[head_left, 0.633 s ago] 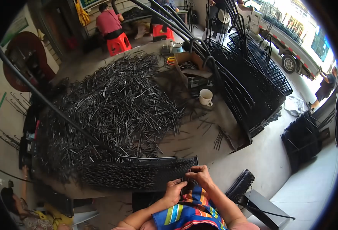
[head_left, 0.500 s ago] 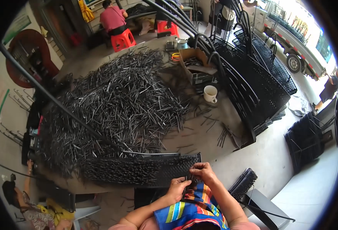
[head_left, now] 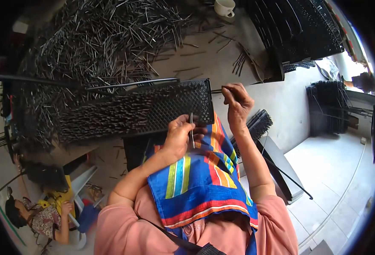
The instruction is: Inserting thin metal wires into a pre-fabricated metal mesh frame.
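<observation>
In front of me a long black mesh panel (head_left: 166, 111) lies across the near edge of the table and over my lap. Dense short dark ends cover its left part, while bare lattice shows toward the right. My left hand (head_left: 178, 137) is closed around a few thin dark strips (head_left: 191, 131) at the panel's lower edge. Just past its right end, my right hand (head_left: 238, 104) pinches a thin black strip (head_left: 216, 91) that reaches to the panel's end edge. The strip's far tip is hidden.
A big heap of loose black strips (head_left: 106, 38) covers the table (head_left: 204, 59). A white mug (head_left: 225, 7) stands beyond, near stacked black perforated panels (head_left: 302, 29). A bristled black piece (head_left: 259, 123) is by my right forearm. Another person (head_left: 38, 216) sits at lower left.
The view has tilted downward. My right hand has parted from my left and moved out to the panel's right end with a strip. My left hand still holds strips.
</observation>
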Demonstrator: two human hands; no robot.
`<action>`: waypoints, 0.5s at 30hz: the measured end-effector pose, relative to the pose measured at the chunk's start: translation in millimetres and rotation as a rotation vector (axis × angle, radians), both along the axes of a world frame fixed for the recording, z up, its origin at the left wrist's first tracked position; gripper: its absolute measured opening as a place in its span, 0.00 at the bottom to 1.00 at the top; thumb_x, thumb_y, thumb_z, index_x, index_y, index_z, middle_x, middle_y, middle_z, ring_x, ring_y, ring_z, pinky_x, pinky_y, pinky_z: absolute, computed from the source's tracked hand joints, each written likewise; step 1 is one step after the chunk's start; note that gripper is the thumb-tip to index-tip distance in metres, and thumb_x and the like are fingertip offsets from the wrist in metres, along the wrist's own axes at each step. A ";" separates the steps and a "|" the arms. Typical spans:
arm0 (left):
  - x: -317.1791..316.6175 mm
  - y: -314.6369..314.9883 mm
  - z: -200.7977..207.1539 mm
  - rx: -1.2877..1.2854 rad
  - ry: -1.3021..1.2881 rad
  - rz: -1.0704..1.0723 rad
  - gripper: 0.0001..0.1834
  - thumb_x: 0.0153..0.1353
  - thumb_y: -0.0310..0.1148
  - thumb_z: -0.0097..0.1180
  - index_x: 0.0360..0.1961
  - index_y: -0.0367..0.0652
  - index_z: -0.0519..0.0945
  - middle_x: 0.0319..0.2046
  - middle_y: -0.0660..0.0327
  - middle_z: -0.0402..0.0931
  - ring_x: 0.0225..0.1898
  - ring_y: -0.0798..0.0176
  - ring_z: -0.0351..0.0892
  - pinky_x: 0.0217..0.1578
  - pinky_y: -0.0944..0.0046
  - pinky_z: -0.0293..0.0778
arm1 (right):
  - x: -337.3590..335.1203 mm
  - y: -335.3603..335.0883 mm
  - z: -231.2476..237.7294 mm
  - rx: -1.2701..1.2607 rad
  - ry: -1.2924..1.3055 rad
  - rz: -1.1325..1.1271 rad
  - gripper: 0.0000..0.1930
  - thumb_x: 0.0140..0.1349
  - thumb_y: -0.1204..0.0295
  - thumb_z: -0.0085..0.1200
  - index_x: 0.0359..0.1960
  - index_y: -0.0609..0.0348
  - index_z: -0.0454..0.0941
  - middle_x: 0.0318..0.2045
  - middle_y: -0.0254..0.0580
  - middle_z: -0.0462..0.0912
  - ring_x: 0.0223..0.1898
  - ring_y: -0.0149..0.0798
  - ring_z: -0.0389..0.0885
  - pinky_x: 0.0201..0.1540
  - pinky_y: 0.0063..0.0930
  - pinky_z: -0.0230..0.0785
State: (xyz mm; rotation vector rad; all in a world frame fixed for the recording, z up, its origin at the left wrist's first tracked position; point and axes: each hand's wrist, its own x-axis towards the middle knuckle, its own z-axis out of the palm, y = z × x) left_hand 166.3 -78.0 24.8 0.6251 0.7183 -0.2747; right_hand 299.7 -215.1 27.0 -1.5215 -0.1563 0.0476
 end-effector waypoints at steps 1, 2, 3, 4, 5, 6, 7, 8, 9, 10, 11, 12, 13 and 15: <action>-0.4 -1.3 0.6 -0.010 0.007 0.006 0.11 0.63 0.22 0.43 0.45 0.39 0.74 0.34 0.54 0.81 0.30 0.61 0.83 0.28 0.63 0.81 | -1.1 3.5 3.2 -0.045 -0.060 0.009 0.03 0.55 0.82 0.60 0.32 0.68 0.81 0.29 0.34 0.78 0.22 0.23 0.70 0.24 0.16 0.61; 0.3 -1.6 1.5 0.046 -0.024 0.033 0.13 0.62 0.21 0.43 0.46 0.39 0.75 0.36 0.55 0.81 0.33 0.61 0.83 0.31 0.62 0.81 | 0.8 5.3 1.0 -0.074 -0.106 0.046 0.04 0.55 0.83 0.60 0.32 0.68 0.81 0.31 0.35 0.78 0.23 0.23 0.72 0.24 0.16 0.62; -0.8 -3.0 3.1 0.104 -0.053 0.056 0.15 0.62 0.20 0.43 0.47 0.39 0.77 0.39 0.57 0.81 0.35 0.61 0.82 0.35 0.61 0.82 | 0.2 5.2 -1.8 -0.079 -0.101 0.049 0.04 0.55 0.83 0.60 0.32 0.68 0.81 0.31 0.35 0.78 0.23 0.23 0.72 0.24 0.16 0.62; -0.7 -3.2 8.4 0.098 -0.019 0.043 0.15 0.63 0.20 0.42 0.48 0.39 0.77 0.40 0.56 0.81 0.37 0.62 0.82 0.38 0.60 0.82 | 0.6 5.7 -4.2 -0.144 -0.159 0.064 0.04 0.53 0.83 0.61 0.31 0.67 0.82 0.30 0.36 0.79 0.25 0.25 0.74 0.27 0.18 0.64; -2.0 -3.8 6.2 0.096 -0.018 0.045 0.15 0.63 0.20 0.42 0.48 0.39 0.77 0.40 0.56 0.81 0.37 0.62 0.82 0.38 0.60 0.82 | 1.8 6.5 -6.4 -0.208 -0.219 0.080 0.05 0.51 0.83 0.62 0.31 0.65 0.82 0.29 0.37 0.79 0.27 0.28 0.76 0.29 0.20 0.67; -4.4 -4.6 3.4 0.080 -0.047 0.013 0.15 0.63 0.20 0.42 0.48 0.39 0.77 0.41 0.56 0.81 0.36 0.62 0.82 0.36 0.60 0.82 | 2.2 6.8 -9.5 -0.262 -0.275 0.090 0.06 0.50 0.84 0.62 0.31 0.65 0.82 0.29 0.39 0.80 0.29 0.31 0.78 0.31 0.22 0.69; -6.3 -4.7 2.1 0.065 -0.076 -0.020 0.15 0.64 0.21 0.42 0.48 0.39 0.77 0.41 0.56 0.81 0.35 0.61 0.83 0.35 0.59 0.83 | 1.8 7.2 -9.4 -0.261 -0.275 0.095 0.06 0.50 0.84 0.62 0.31 0.65 0.82 0.29 0.39 0.80 0.29 0.31 0.78 0.31 0.22 0.69; -8.0 -4.0 1.9 0.066 -0.076 -0.015 0.15 0.64 0.21 0.42 0.48 0.39 0.77 0.41 0.56 0.81 0.35 0.61 0.83 0.35 0.59 0.83 | 1.3 7.9 -8.7 -0.243 -0.272 0.092 0.06 0.50 0.84 0.62 0.31 0.65 0.82 0.29 0.40 0.80 0.29 0.31 0.78 0.32 0.22 0.69; -7.0 -2.3 1.3 0.018 -0.059 -0.047 0.15 0.64 0.21 0.42 0.48 0.39 0.77 0.41 0.56 0.81 0.35 0.60 0.83 0.33 0.59 0.83 | 2.7 8.8 -9.8 -0.229 -0.266 0.089 0.06 0.50 0.84 0.62 0.31 0.65 0.82 0.29 0.40 0.80 0.29 0.31 0.78 0.32 0.22 0.69; -6.3 -1.3 0.6 -0.030 -0.042 -0.080 0.15 0.64 0.20 0.42 0.49 0.39 0.76 0.41 0.55 0.81 0.34 0.60 0.83 0.31 0.58 0.83 | 3.8 9.0 -12.3 -0.233 -0.264 0.093 0.06 0.50 0.84 0.62 0.31 0.65 0.82 0.29 0.40 0.80 0.29 0.31 0.78 0.32 0.22 0.69; -6.0 -1.8 -0.4 -0.034 -0.039 -0.077 0.15 0.64 0.20 0.42 0.49 0.39 0.76 0.41 0.55 0.81 0.34 0.60 0.83 0.31 0.58 0.83 | 4.6 8.4 -16.1 -0.218 -0.272 0.097 0.06 0.51 0.84 0.62 0.31 0.65 0.82 0.29 0.38 0.80 0.27 0.28 0.77 0.29 0.20 0.67; -5.6 -3.0 0.0 -0.020 -0.015 -0.045 0.14 0.64 0.20 0.43 0.49 0.39 0.76 0.41 0.55 0.81 0.33 0.59 0.83 0.29 0.58 0.83 | 5.7 9.1 -17.6 -0.198 -0.287 0.103 0.05 0.52 0.84 0.61 0.31 0.66 0.82 0.30 0.36 0.80 0.25 0.25 0.75 0.26 0.18 0.66; -4.7 -4.3 0.9 -0.007 0.010 -0.014 0.14 0.64 0.21 0.44 0.48 0.40 0.76 0.40 0.55 0.81 0.33 0.59 0.83 0.27 0.57 0.83 | 5.9 10.3 -17.7 -0.197 -0.290 0.108 0.05 0.52 0.84 0.61 0.31 0.66 0.82 0.30 0.36 0.80 0.25 0.25 0.75 0.26 0.18 0.66; -0.2 -6.4 7.5 0.023 0.020 0.027 0.12 0.64 0.21 0.44 0.45 0.40 0.77 0.36 0.57 0.81 0.29 0.62 0.82 0.25 0.62 0.81 | 5.3 12.7 -18.2 -0.289 -0.393 0.137 0.05 0.51 0.84 0.62 0.31 0.66 0.82 0.30 0.38 0.81 0.27 0.27 0.77 0.29 0.20 0.68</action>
